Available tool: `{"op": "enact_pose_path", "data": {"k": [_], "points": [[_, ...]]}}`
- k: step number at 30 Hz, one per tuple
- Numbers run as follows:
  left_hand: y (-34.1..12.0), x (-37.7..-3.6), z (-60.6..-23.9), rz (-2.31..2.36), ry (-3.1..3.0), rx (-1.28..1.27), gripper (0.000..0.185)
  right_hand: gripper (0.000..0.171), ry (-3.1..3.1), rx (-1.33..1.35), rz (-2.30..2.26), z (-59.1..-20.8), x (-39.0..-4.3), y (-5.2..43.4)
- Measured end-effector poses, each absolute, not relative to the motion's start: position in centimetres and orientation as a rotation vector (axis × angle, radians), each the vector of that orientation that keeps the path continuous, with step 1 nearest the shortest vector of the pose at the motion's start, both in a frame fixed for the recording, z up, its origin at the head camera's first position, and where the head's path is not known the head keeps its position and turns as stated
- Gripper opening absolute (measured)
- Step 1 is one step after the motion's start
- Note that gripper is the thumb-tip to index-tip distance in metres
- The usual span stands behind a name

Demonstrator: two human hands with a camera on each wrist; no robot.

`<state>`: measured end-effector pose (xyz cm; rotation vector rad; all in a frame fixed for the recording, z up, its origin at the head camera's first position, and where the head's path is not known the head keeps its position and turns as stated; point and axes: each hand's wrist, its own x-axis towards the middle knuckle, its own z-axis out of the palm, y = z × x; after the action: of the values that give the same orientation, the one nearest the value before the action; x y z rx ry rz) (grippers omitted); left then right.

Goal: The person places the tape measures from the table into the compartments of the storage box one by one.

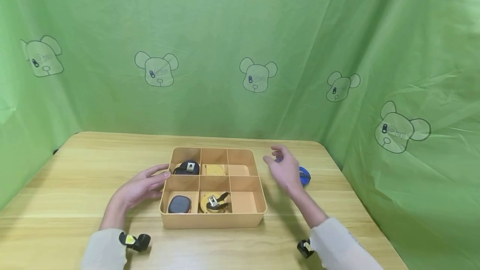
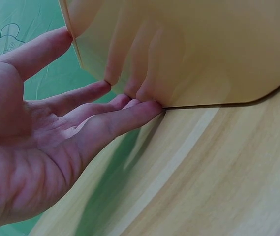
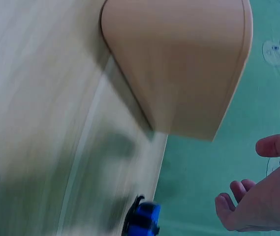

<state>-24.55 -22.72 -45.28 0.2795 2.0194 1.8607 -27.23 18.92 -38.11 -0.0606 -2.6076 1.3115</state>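
Tan plastic, probably light and stiff: the box sits roughly midway between the left and right edges of the worktop, your left hand spread, fingertips touching its left wall. Your right hand hovers, thumb and fingers apart and pinching nothing, beside the blue tape toward the far right corner. Expect the tape, hard-cased by its look, to be compact, fairly dense and perhaps slick; take it across its sides. Steady the box low, since its thin rim may flex.
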Motion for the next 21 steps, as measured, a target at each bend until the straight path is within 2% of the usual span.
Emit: {"op": "enact_pose_path", "data": {"k": [12, 21], "points": [[-22.7, -24.4, -45.1, 1.862, 2.026, 0.267, 0.075, 0.061, -2.653, -0.129, 1.273, -38.4, -28.2, 22.6], [-22.6, -24.3, -45.0, 1.866, 2.025, 0.269, 0.074, 0.064, -2.657, -0.211, 1.267, -39.6, -29.0, 24.8]]}}
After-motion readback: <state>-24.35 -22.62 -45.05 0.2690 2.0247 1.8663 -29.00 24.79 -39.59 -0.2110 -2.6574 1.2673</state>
